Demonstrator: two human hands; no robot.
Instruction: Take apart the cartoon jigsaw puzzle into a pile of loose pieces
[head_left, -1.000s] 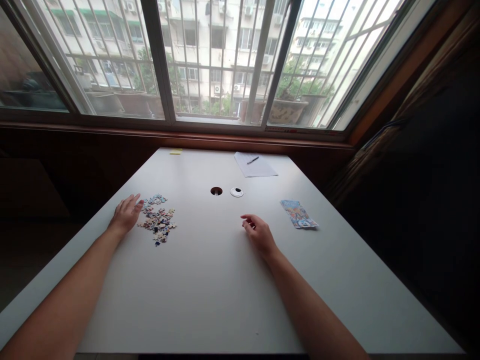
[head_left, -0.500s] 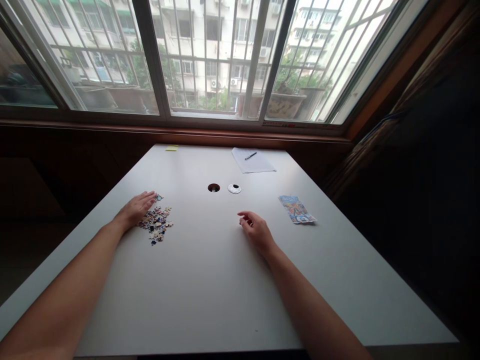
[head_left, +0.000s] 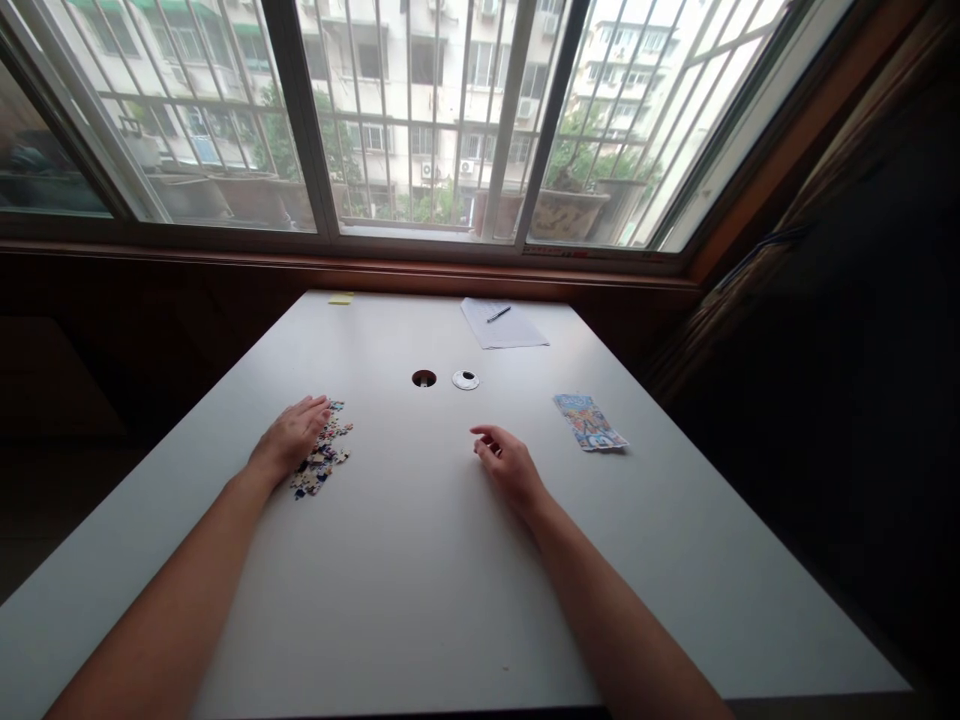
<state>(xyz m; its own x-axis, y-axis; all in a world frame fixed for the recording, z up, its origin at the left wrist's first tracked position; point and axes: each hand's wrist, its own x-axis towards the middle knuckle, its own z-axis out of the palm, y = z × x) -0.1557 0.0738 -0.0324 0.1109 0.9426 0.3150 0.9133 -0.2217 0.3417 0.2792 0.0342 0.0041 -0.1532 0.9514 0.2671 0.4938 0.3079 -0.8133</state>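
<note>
The left hand (head_left: pixel 292 438) lies flat, palm down with its fingers stretched out, on top of a pile of small, many-coloured jigsaw pieces (head_left: pixel 324 460) on the left part of the white bench (head_left: pixel 420 560). It covers the left side of the pile; the pieces that show spread out just to the right of the fingers and below them, touching the bench top. The hand grips nothing.

The right hand (head_left: pixel 508 464) rests near the middle of the bench, well apart from the pile. Its fingers are loosely curled, with the forefinger stretched a little toward the left, and it holds nothing that can be seen.

To the right of that hand lies a flat printed picture card (head_left: pixel 590 422), apart from it. Farther back, a round hole (head_left: pixel 424 378) is cut in the bench, with a white cap (head_left: pixel 465 380) just beside it. Near the far edge lies a sheet of paper (head_left: pixel 504 325) with a pen (head_left: pixel 499 313) on it, and a small yellow note (head_left: pixel 341 298) sits at the far left corner, under the barred window (head_left: pixel 420 120).
</note>
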